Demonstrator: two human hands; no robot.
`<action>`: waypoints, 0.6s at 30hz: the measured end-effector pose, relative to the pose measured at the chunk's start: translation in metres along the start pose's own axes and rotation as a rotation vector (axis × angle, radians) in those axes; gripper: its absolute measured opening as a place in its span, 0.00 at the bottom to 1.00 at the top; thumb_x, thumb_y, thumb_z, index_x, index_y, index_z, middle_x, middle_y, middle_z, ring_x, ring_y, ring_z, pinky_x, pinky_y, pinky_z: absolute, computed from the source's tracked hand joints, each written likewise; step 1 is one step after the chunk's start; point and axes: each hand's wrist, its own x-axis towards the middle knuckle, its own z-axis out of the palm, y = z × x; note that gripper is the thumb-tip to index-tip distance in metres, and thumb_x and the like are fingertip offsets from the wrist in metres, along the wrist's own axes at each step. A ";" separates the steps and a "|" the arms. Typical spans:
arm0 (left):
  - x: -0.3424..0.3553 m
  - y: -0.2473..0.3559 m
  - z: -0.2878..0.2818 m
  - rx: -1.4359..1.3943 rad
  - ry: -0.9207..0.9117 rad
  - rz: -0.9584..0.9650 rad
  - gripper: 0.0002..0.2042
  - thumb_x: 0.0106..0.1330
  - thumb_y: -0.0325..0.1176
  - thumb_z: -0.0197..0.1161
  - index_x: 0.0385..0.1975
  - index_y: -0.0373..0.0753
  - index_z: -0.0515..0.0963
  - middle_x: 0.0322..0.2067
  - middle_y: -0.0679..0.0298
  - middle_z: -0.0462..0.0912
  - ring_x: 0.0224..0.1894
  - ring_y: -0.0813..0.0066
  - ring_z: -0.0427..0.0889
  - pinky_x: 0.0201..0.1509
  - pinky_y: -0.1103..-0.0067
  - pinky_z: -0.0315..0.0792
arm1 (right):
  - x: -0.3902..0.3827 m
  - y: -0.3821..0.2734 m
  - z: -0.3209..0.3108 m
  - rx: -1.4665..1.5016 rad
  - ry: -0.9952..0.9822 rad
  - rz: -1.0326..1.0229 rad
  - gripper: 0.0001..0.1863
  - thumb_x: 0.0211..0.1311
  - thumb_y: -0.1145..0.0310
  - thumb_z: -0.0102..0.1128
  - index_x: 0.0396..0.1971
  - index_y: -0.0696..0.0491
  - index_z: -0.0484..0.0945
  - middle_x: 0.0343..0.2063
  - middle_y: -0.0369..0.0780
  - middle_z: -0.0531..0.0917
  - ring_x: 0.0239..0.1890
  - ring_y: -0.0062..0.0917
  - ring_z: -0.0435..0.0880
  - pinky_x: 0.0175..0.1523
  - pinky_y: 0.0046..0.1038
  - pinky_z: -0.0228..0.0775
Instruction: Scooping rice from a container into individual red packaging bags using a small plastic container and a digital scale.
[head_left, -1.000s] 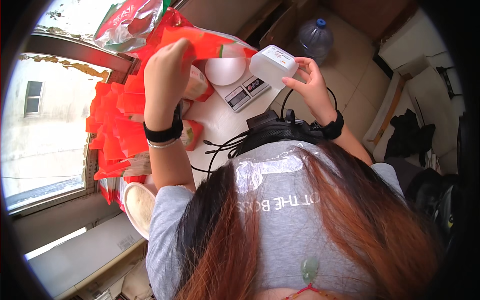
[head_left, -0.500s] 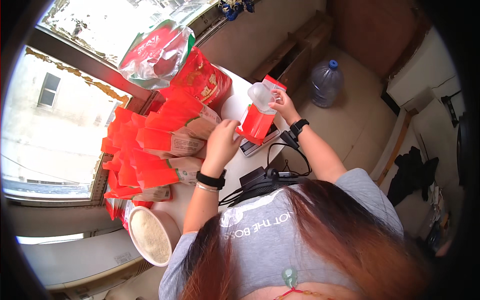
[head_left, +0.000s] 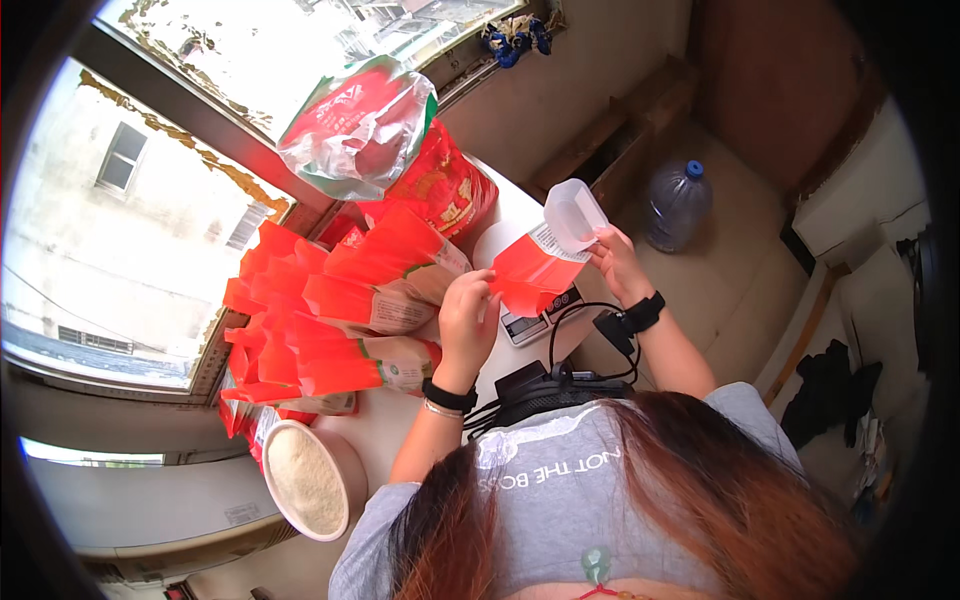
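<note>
A white table (head_left: 378,412) stands beside the window (head_left: 110,230). Above the scale (head_left: 526,328), the red pouch (head_left: 535,274) is between your hands, its long axis seeming to slant from lower left to upper right. Your left hand (head_left: 470,318) is nearer, fingers closed on its edge; your right hand (head_left: 620,268) pinches the translucent tub (head_left: 572,214) at the pouch's pale end. There the dark print is too small for reading; your grey shirt (head_left: 560,490) bears white lettering.

Inverted white capitals are borne by the shirt (head_left: 550,455), gold characters by the red sack (head_left: 455,195). Dark print on the held pouch (head_left: 535,272) is too small to be read.
</note>
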 end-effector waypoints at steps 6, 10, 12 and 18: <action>0.009 0.053 -0.039 0.061 0.272 -0.104 0.14 0.55 0.23 0.67 0.42 0.34 0.79 0.54 0.55 0.73 0.50 0.59 0.77 0.49 0.73 0.73 | -0.022 -0.071 0.041 0.055 -0.165 0.240 0.29 0.61 0.56 0.55 0.57 0.61 0.67 0.50 0.45 0.80 0.47 0.34 0.83 0.56 0.33 0.75; -0.004 0.046 -0.054 -0.271 0.307 -0.287 0.15 0.58 0.19 0.62 0.46 0.29 0.77 0.43 0.58 0.79 0.39 0.73 0.79 0.43 0.80 0.74 | -0.025 -0.139 0.081 -0.429 -0.425 0.350 0.26 0.58 0.57 0.57 0.54 0.57 0.71 0.45 0.42 0.81 0.46 0.29 0.83 0.53 0.31 0.76; -0.002 0.054 -0.064 -0.186 0.364 -0.222 0.14 0.59 0.18 0.60 0.46 0.29 0.77 0.38 0.61 0.80 0.36 0.77 0.79 0.41 0.82 0.74 | -0.012 -0.173 0.103 -0.671 -0.434 0.139 0.22 0.56 0.58 0.62 0.48 0.53 0.74 0.41 0.36 0.80 0.43 0.21 0.81 0.48 0.25 0.75; 0.002 0.076 -0.082 -0.309 0.407 -0.205 0.12 0.61 0.17 0.58 0.44 0.30 0.77 0.38 0.63 0.78 0.38 0.78 0.79 0.42 0.84 0.73 | 0.061 -0.225 0.219 -0.956 -0.430 -0.735 0.34 0.52 0.50 0.70 0.50 0.60 0.74 0.40 0.45 0.81 0.40 0.27 0.82 0.45 0.25 0.74</action>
